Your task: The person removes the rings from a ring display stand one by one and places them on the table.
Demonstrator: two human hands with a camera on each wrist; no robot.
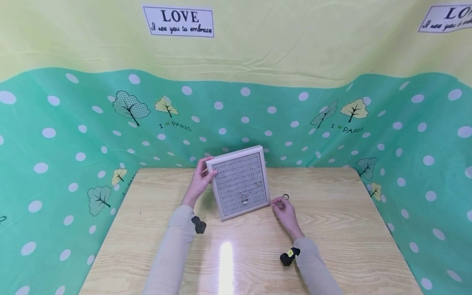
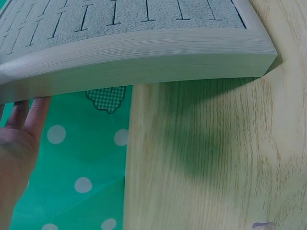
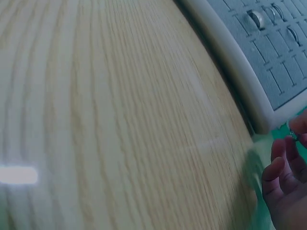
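Note:
A ring display tray [image 1: 264, 176] with a pale frame and grey slotted padding is propped up at a tilt near the back of the table. My left hand [image 1: 198, 184] grips its upper left corner, thumb on the front and fingers behind the edge. Several silvery rings [image 3: 256, 20] sit in the slots in its lower right part. Beside the tray's lower right corner, my right hand [image 1: 285, 214] pinches a small shiny ring [image 3: 293, 136] between thumb and fingertips, mostly covered by them. On the table just beyond that hand lies a dark ring [image 1: 286, 196].
The wooden table [image 1: 339, 229] carries a bright light reflection near its front. Green dotted cloth [image 1: 243, 119] hangs behind it and along both sides. A black wrist camera [image 1: 199, 225] sits on the left sleeve, another [image 1: 289, 257] on the right.

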